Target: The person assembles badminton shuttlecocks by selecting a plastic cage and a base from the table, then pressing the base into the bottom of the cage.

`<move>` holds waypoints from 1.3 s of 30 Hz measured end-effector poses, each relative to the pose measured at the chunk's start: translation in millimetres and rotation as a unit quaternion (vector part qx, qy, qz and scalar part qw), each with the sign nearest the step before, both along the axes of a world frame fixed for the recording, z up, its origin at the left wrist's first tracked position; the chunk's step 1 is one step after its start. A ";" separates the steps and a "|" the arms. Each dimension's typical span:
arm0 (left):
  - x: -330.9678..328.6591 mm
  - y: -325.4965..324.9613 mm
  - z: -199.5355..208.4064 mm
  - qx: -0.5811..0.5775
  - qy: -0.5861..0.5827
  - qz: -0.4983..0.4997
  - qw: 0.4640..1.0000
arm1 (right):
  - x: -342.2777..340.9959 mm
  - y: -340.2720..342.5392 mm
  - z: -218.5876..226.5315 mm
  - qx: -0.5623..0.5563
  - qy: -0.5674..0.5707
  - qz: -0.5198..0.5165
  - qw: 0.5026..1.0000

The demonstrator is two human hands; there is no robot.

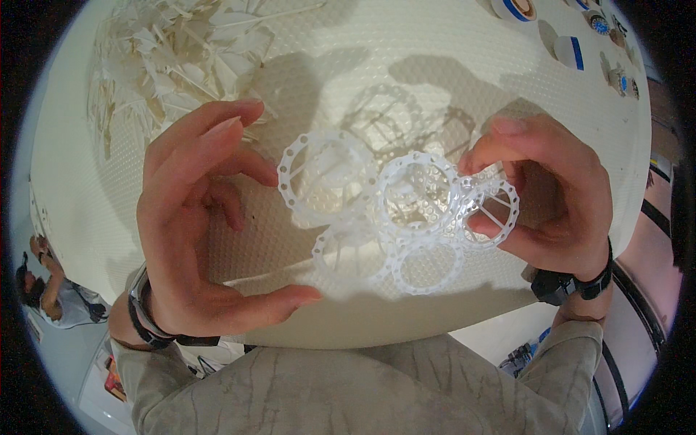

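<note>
A cluster of several joined white, see-through plastic rings (418,226), rimmed with small holes and crossed by thin bars, hangs above the table between my hands. My right hand (554,192) grips the smallest-looking ring at the right end, its fingers bent round the rim and the thumb showing behind the bars. At the other side, my left hand (185,225) is spread wide, thumb well apart from the fingers. One of its fingertips comes up to the rim of the upper left ring; whether it touches, I cannot tell. Dark bands circle both wrists.
A pale, textured table (319,90) lies beneath. Thin white plastic scraps (177,58) are heaped at its far left. Toward the far right stand a white cylinder with a blue band (569,53) and several small blue-and-white round parts (599,25). Another person (54,290) appears at the left edge.
</note>
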State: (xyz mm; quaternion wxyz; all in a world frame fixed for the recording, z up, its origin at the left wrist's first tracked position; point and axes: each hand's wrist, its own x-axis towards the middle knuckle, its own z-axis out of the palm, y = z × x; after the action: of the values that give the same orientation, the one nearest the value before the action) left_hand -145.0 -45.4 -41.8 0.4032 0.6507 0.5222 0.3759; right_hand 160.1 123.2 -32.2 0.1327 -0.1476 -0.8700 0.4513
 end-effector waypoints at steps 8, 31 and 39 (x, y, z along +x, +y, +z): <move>-2.2 0.5 1.3 -0.003 -0.007 -0.008 1.000 | -1.9 0.6 -0.6 0.011 0.001 0.009 1.000; -2.9 1.0 0.0 0.008 -0.005 -0.005 1.000 | -2.2 4.1 0.6 0.010 0.001 0.028 1.000; -2.5 0.1 1.2 0.004 -0.006 -0.002 1.000 | -3.7 1.8 -3.1 0.003 0.017 0.020 1.000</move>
State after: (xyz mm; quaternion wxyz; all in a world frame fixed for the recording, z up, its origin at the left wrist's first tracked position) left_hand -147.4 -45.3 -40.6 0.4046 0.6512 0.5170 0.3806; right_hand 156.4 124.9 -35.3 0.1386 -0.1219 -0.8720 0.4535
